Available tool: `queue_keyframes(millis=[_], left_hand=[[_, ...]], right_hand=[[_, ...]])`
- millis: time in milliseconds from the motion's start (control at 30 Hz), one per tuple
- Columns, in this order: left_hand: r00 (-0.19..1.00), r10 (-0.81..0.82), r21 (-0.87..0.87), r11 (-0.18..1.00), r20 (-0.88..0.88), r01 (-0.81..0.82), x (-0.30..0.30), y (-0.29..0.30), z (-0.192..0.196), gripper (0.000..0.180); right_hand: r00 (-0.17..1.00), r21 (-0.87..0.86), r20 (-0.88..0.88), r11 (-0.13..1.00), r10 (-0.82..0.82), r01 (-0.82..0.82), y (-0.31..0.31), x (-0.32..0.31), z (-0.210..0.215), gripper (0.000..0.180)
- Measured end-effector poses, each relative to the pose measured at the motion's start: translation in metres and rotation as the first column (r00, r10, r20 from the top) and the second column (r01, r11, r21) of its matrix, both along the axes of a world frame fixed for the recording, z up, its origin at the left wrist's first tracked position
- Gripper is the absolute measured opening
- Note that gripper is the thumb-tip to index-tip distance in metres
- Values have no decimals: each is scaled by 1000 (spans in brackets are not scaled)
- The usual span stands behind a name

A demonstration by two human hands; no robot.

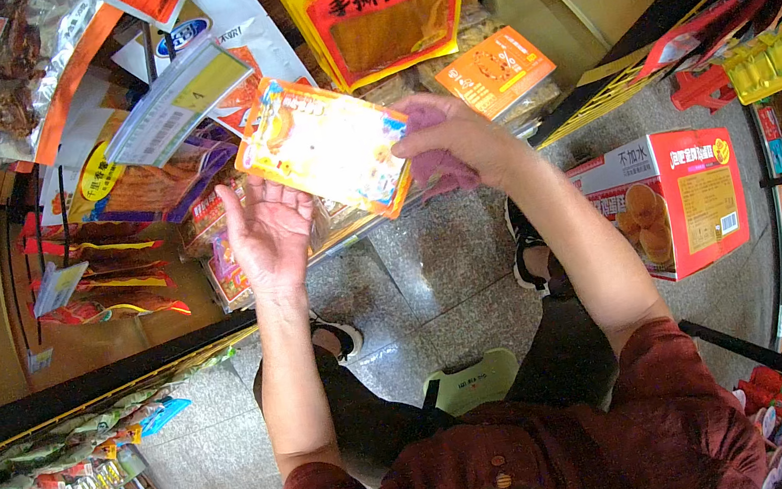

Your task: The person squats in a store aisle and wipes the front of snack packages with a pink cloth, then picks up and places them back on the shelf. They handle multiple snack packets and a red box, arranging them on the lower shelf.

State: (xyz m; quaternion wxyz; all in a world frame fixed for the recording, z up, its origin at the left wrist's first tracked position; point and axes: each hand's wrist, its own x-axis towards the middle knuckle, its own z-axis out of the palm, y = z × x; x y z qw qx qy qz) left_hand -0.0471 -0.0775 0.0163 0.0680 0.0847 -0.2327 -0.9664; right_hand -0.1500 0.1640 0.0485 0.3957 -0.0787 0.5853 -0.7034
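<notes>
The right hand [471,136] is closed on a purple cloth [441,158] and on the right-hand end of an orange-and-yellow packet [328,145], the thumb lying at the packet's edge. The left hand [270,230] holds nothing in its palm; it is spread, palm up, with the thumb standing apart from the fingers. Its fingertips are at the lower left edge of the packet; whether they touch it cannot be told.

The packet is held tilted in front of the display shelving, its left end higher than its right (glare whitens most of its face, so the detail there is not legible). The cloth is bunched between the right palm and the packet's end.

Above the packet hangs a yellow bag [392,16] with a red-bordered panel. To the upper left, a clear price-tag holder [178,102] projects from the shelving. Just beyond the right hand is a pack with an orange label [495,73].

On the grey tiled floor [388,290], to the right of the right forearm, stands a red-and-white carton [676,202]. A pale green stool [474,381] shows between the person's legs, partly hidden by the clothing. Black shoes [532,259] are planted well apart.
</notes>
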Motion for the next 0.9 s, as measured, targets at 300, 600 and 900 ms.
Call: queue_keyframes(millis=[300,600,900], left_hand=[[987,70,-619,784,142,34,3,-5,7,43],[989,118,-443,894,91,-66,-4,1,11,29],[994,29,-415,910,107,18,-5,21,1,36]], right_hand=[[965,55,-103,970,242,-237,30,-15,29,40],[990,8,-127,997,-69,70,24,-17,14,37],[998,-5,-62,1000,-13,12,-7,13,2,31]])
